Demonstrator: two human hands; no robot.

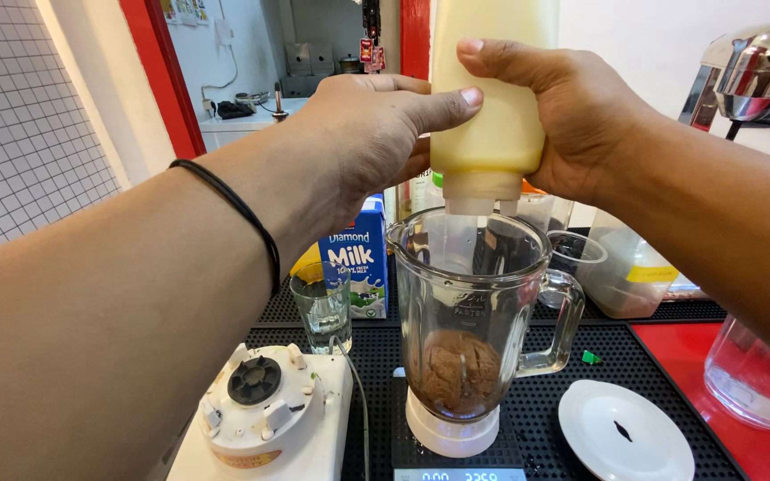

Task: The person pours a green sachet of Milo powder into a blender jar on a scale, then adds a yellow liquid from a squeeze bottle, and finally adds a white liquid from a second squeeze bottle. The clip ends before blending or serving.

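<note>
Both my hands grip a pale yellow squeeze bottle (490, 98) held upside down, its cap just above the mouth of a glass blender jar (470, 303). My left hand (372, 134) wraps it from the left, thumb across the front. My right hand (559, 111) holds it from the right. A black band circles my left wrist. The jar has brown powder (458, 372) at its bottom and stands on a small scale (461, 472) with a lit display.
A white blender base (265, 414) sits at the front left, a small glass (323, 303) and a blue milk carton (356, 254) behind it. A white round lid (624, 432) lies at right on the black mat (634, 361). Clear containers (630, 267) and a glass pitcher (755, 379) stand further right.
</note>
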